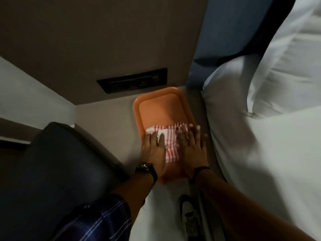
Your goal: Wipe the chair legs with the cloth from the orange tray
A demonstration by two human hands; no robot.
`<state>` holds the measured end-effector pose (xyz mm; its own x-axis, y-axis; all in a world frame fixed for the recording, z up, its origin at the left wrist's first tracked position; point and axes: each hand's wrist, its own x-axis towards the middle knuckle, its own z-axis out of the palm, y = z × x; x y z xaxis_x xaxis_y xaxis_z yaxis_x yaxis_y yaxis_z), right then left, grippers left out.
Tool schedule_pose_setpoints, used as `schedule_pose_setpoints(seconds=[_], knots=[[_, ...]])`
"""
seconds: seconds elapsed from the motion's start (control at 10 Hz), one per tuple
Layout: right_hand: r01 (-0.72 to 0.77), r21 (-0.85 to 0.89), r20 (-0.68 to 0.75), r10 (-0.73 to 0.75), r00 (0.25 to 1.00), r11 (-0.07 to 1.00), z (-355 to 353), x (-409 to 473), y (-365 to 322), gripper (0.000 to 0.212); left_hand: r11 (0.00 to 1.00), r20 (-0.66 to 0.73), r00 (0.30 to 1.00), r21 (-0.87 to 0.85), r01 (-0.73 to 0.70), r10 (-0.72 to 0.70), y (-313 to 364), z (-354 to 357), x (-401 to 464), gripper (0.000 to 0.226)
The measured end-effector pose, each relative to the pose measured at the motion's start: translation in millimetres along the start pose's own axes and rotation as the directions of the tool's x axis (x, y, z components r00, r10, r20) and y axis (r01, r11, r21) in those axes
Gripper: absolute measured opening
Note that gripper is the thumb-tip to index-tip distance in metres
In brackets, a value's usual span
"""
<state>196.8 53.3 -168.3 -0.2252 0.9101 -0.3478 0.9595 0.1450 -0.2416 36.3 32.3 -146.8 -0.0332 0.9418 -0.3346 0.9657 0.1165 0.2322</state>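
Orange tray (156,105) on the floor beside a white-sheeted bed (269,136), red-and-white striped cloth (171,141) lying in its near end, left hand (153,152) and right hand (192,150) flat on the cloth, fingers (161,138) spread, dark chair (57,162) at left, wristwatch (145,168) on left wrist.

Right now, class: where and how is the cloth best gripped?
Pinch the bunched middle of the cloth, from above. It lies loosely crumpled in the tray's near half, between the left hand and right hand, so raised folds offer purchase.
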Motion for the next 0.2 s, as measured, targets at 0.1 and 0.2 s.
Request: schedule_pose_setpoints(seconds=[0.1,0.2], knots=[[0.018,-0.044,-0.042,-0.019,0.999,0.999,-2.0,0.1,4.9,0.073,0.984,-0.007,0.997,0.16,-0.073,0.075,-11.5,0.5,-0.4,0.086],[0.025,-0.041,0.029,-0.023,0.999,0.999,-23.7,-10.5,-11.2,0.08,0.996,-0.056,0.996,0.065,-0.066,0.07,-2.6,-15.6,0.1,0.07]])
